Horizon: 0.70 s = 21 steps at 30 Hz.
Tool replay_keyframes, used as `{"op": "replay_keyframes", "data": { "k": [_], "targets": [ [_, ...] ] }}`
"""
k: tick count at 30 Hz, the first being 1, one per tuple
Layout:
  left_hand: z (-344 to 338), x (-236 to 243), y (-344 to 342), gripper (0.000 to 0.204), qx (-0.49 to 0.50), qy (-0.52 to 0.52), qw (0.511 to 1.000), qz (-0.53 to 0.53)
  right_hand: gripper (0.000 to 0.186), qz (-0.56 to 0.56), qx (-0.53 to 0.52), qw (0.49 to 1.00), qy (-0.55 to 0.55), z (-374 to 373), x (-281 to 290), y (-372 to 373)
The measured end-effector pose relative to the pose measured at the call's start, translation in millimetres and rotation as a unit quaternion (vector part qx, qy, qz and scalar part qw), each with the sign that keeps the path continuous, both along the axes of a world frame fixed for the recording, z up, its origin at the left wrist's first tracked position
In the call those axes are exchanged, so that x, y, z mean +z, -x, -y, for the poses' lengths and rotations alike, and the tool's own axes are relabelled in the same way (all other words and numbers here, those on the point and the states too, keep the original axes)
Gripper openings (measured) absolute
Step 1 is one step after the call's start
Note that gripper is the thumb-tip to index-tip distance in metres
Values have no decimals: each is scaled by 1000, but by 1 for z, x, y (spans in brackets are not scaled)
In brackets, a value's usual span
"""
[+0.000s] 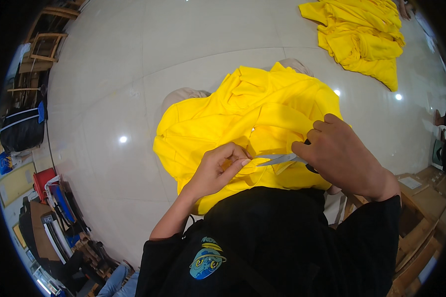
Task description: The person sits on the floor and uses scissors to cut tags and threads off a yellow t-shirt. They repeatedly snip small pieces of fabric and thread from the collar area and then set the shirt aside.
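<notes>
A bright yellow garment [243, 99] lies bunched over my lap, with folds spread across my knees. My left hand [219, 169] pinches the fabric, perhaps at a fine thread too small to make out, with thumb and fingers together. My right hand [339, 153] is closed around the dark handle of a pair of scissors [277, 159], whose silver blades point left, their tips close beside the fingertips of my left hand. Whether the blades touch the cloth or a thread is hard to tell.
More yellow garments [359, 39] lie piled on the tiled floor [99, 99] at upper right. Wooden chairs [47, 47], a black bag [22, 128] and assorted items line the left side. Cardboard boxes [416, 208] are at lower right; other people's limbs [443, 119] show at the right edge.
</notes>
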<state>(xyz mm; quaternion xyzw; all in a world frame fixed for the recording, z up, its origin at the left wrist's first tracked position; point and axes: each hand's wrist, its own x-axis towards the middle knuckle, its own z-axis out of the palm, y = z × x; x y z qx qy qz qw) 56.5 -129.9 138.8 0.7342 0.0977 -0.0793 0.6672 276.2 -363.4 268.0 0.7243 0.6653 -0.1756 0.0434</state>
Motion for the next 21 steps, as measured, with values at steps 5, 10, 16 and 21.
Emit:
{"op": "replay_keyframes", "data": {
  "k": [5, 10, 16, 21],
  "targets": [
    [-1, -2, 1, 10, -13, -56, 997, 54, 5, 5, 19, 999, -27, -4, -3, -2],
    [1, -1, 3, 11, -18, -53, 998, 32, 9, 14, 52, 998, -20, -3, 1, 1],
    [4, -1, 1, 11, -21, -38, 999, 20, 10, 21, 61, 998, 24, -9, -4, 3],
    [2, -4, -7, 9, -35, -72, 995, 56, 11, 38, 87, 995, -4, -13, -20, -5]
  ]
}}
